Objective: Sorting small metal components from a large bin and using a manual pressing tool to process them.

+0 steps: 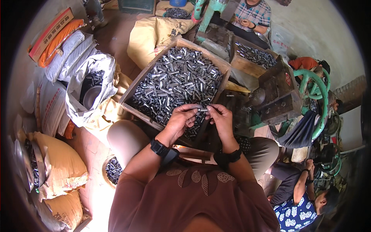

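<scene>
Steel everywhere: short grey metal tubes (pixel 176 79) fill a shallow wooden tray (pixel 133 89) tilted in front of the seated person. Both hands sit over the tray's near edge, toward its right corner. Left hand (pixel 181 120) curled, fingertips pinched on one small grey metal tube (pixel 201 110); right hand (pixel 221 118) also curled, thumb and forefinger gripping the other end of that same piece. The piece is horizontal between the two hands, just above the loose pile. Black watch (pixel 159 147) on the left wrist, black strap (pixel 228 157) on the right.

Second, smaller wooden box (pixel 242 63) of the same tubes at the tray's far right corner, next to a dark metal press (pixel 276 94) with a green handwheel (pixel 317 91). Left of the tray: open white sack (pixel 83 87) with tubes and a metal bowl inside, just beside the tray's left edge. Yellow sack (pixel 152 33) behind the tray's far edge. Round container of tubes (pixel 113 170) on the floor by the person's left knee.

Other people: one seated at the far side in a checked shirt (pixel 253 13), one at lower right in a blue patterned top (pixel 295 214).
</scene>
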Available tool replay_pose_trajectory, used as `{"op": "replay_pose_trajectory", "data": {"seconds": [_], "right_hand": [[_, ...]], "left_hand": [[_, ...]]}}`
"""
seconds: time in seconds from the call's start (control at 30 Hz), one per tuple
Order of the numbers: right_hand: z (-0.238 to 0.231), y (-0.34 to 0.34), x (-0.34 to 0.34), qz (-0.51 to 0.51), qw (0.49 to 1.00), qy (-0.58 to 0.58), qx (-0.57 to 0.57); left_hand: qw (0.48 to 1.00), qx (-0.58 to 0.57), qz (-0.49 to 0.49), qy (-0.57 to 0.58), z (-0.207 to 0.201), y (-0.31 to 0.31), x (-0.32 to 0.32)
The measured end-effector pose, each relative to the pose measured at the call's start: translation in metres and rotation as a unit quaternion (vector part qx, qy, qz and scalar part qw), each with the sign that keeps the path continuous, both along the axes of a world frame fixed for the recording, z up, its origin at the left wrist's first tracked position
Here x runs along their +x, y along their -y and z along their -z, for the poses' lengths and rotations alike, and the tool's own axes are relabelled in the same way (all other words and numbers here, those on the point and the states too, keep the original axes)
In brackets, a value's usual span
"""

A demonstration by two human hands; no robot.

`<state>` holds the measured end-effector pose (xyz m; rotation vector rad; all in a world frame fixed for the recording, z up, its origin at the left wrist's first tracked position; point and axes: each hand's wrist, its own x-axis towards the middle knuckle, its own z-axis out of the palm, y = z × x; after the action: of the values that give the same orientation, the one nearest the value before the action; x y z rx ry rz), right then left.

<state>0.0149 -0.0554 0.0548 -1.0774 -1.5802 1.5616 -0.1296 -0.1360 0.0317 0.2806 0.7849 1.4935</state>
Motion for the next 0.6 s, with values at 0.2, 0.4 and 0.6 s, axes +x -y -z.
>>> {"op": "replay_pose_trajectory", "data": {"seconds": [0.2, 0.4, 0.6], "right_hand": [[-0.0021, 0.0005, 0.0019, -0.018, 1.000, -0.007, -0.010], [-0.0051, 0.0038, 0.0037, -0.044, 0.998, 0.008, 0.039], [0.0003, -0.0060, 0.0089, -0.031, 0.996, -0.017, -0.084]], "left_hand": [[0.999, -0.007, -0.019, -0.032, -0.0061, 0.0001, 0.0019], [0.999, 0.016, -0.003, -0.028, -0.0030, 0.0007, 0.0004], [0.996, -0.007, -0.025, -0.085, 0.0011, -0.0023, 0.0095]]}}
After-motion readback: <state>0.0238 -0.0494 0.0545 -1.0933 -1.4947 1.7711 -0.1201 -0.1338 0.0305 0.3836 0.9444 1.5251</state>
